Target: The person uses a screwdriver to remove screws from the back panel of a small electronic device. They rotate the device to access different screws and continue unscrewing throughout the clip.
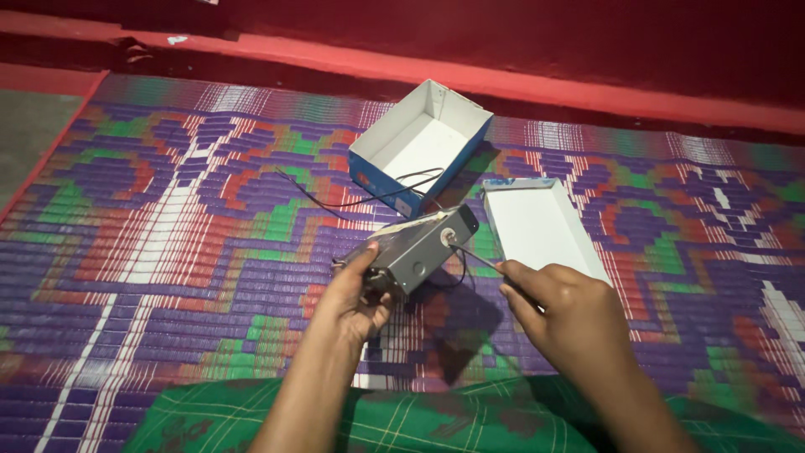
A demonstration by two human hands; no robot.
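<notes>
My left hand (352,295) grips the near end of a grey metal box-shaped device (417,247), held tilted above the mat. Thin black wires (377,198) run from the device toward the open box behind it. My right hand (563,312) holds a thin screwdriver (476,257) whose tip meets a round fitting on the device's far end face.
An open blue-and-white cardboard box (381,172) lies on the woven purple, green and red mat (168,235). Its white lid (537,226) lies to the right. A red raised ledge (503,80) runs along the back. Green checked cloth (419,419) covers my lap.
</notes>
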